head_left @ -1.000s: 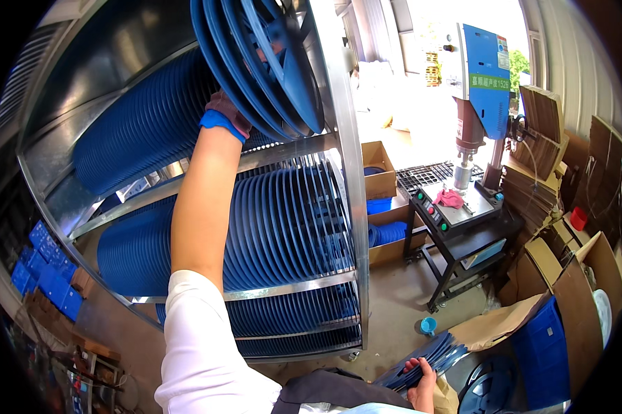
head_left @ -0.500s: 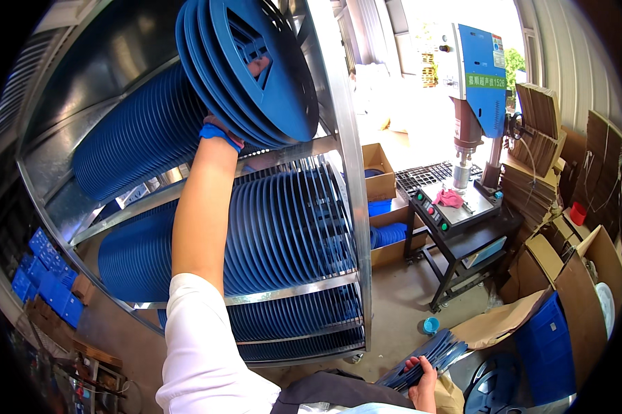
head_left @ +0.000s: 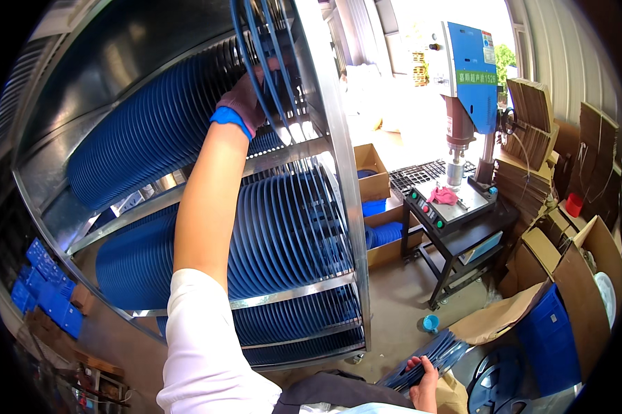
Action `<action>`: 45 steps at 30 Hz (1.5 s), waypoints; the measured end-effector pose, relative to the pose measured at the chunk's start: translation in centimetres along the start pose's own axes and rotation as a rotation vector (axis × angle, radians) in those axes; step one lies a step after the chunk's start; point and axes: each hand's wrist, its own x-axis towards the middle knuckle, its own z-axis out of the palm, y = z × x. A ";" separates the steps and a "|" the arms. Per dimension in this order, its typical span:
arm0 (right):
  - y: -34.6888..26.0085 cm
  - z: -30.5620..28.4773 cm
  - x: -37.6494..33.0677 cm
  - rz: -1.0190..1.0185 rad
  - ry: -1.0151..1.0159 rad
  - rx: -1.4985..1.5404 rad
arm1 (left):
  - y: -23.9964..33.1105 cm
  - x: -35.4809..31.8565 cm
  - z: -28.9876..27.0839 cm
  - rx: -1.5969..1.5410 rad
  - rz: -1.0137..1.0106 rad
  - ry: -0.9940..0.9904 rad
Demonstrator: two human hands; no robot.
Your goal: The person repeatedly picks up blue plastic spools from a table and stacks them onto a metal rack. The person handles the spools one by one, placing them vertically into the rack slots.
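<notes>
My left hand, in a pinkish glove with a blue cuff, reaches up into the top level of a metal rack. Its fingers close around a few blue plastic reel discs standing on edge near the rack's right post; the discs hide part of the fingertips. Left of that hand stretches a long row of similar discs. Low at the right, my right hand has its bare fingers wrapped over a bundle of blue reel discs, held beside my body.
Lower rack levels carry more disc rows. A blue and white press machine stands on a black stand at the right. Cardboard boxes, an open carton with a blue liner and a small cup surround it. Blue crates lie far left.
My left hand has brought its discs from in front of the rack into the top level, turning them edge-on. The right hand keeps its bundle in nearly the same place.
</notes>
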 end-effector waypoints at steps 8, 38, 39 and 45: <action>-0.5 0.0 0.0 -0.012 0.007 -0.009 | 4.4 0.8 1.6 1.329 -0.068 -0.558; -2.5 -2.5 -1.3 0.010 0.002 -0.134 | -0.7 0.3 1.4 -0.318 -0.302 -0.190; -2.2 -3.3 -0.6 0.011 0.009 -0.113 | -0.3 0.5 1.2 -0.379 -0.321 -0.177; -3.3 -3.0 -1.6 0.032 0.037 -0.103 | 1.8 0.2 -0.9 -0.707 -0.442 -0.041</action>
